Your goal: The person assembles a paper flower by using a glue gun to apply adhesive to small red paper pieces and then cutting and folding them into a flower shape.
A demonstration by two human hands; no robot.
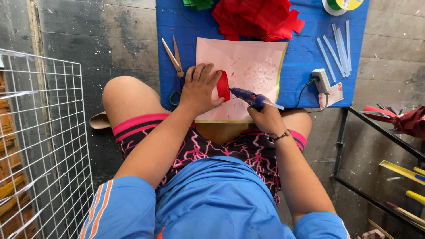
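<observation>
Our left hand [200, 90] pinches a red paper piece [223, 85] on the pink sheet [248, 66], while our right hand [265, 117] grips a blue glue gun [248, 96], its nozzle touching the piece. A white plug adapter [322, 80] sits on a printed card [333, 96] at the blue board [301, 57]'s right edge, with bare board beside the clear glue sticks [336, 44].

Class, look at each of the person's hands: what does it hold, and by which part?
Right hand grips the blue glue gun by its handle. Left hand pinches the red paper piece by its left edge.
</observation>
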